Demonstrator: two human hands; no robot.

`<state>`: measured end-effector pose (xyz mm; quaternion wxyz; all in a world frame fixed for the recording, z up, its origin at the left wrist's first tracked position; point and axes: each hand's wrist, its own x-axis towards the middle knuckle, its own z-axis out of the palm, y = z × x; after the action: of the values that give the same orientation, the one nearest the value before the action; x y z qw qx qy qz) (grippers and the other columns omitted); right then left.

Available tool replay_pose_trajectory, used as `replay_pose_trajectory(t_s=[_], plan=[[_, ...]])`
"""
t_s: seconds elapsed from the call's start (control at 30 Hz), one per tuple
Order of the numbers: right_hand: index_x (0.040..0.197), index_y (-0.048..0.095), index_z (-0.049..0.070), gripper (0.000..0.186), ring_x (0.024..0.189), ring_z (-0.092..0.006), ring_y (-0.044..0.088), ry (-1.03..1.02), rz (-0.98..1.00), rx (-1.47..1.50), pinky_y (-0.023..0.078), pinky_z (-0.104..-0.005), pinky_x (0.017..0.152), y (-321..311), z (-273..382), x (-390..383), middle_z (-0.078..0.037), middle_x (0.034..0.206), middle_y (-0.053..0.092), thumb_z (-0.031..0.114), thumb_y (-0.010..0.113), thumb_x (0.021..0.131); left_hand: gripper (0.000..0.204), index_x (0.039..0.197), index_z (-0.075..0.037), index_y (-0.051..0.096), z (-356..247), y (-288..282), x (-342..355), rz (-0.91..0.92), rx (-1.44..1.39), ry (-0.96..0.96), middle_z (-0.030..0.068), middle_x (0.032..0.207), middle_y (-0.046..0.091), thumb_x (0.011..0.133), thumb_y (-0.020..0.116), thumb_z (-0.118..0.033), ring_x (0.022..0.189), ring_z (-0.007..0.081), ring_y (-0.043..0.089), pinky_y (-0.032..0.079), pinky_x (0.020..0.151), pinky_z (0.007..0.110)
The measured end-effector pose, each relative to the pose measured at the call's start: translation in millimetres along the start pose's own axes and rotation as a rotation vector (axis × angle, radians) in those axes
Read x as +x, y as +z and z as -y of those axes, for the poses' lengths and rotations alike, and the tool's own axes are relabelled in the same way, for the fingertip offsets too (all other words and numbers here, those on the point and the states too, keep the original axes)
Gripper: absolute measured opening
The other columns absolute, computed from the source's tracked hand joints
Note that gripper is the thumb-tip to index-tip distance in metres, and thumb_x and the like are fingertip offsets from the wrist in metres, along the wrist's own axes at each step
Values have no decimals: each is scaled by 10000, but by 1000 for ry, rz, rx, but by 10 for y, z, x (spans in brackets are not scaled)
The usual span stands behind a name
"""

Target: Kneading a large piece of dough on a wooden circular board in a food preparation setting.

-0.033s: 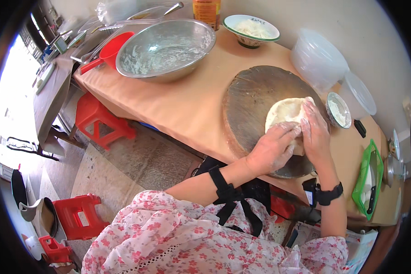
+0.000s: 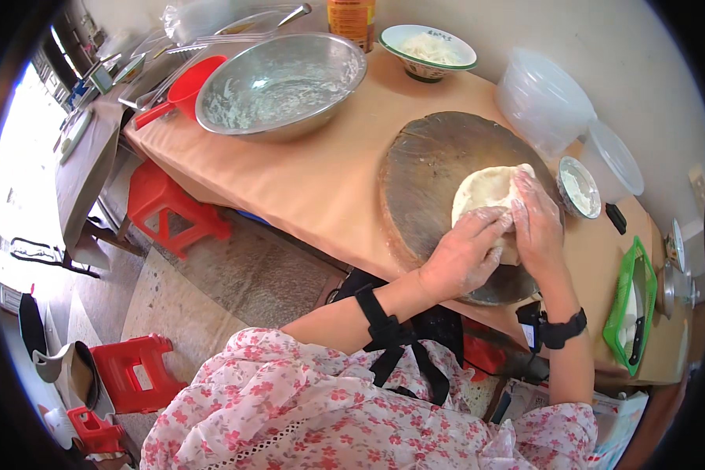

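Left hand (image 2: 464, 252) and right hand (image 2: 536, 223) touch dough (image 2: 479, 190) near the board's (image 2: 424, 168) right edge, fingers (image 2: 523, 190) close together; I can't tell if they pinch.

The left hand (image 2: 468, 251) is pointing between one and two o'clock, the right hand (image 2: 539, 223) between eleven and twelve, close together.
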<state>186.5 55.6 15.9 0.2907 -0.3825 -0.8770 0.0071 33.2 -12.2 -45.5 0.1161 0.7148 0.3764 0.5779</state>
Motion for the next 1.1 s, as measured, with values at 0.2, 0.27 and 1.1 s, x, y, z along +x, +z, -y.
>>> replay_pose_trajectory(t_s=[0.2,0.27,1.1], plan=[[1288,539,43,385,1251,-325,495,-23,79,-54,372,-445,1016,93,49,129,-149,1294,569,213,452,953,565,1286,6,517,-2,-86,-49,-9,220,8,188,1299,501,755,693,-77,1235,382,462,381,1034,468],[1290,534,42,388,1241,-336,494,-32,78,-41,367,-446,1020,104,45,149,-159,1287,565,219,464,951,558,1272,-2,531,35,-126,-27,-6,259,31,180,1292,509,756,703,-126,1258,365,440,332,1058,491],[1110,645,35,362,1170,-328,512,3,122,23,395,-478,949,197,111,285,-129,1186,604,297,601,864,613,1265,22,534,199,-363,-56,92,361,-160,206,1313,487,782,758,-279,1245,392,454,390,1030,461]])
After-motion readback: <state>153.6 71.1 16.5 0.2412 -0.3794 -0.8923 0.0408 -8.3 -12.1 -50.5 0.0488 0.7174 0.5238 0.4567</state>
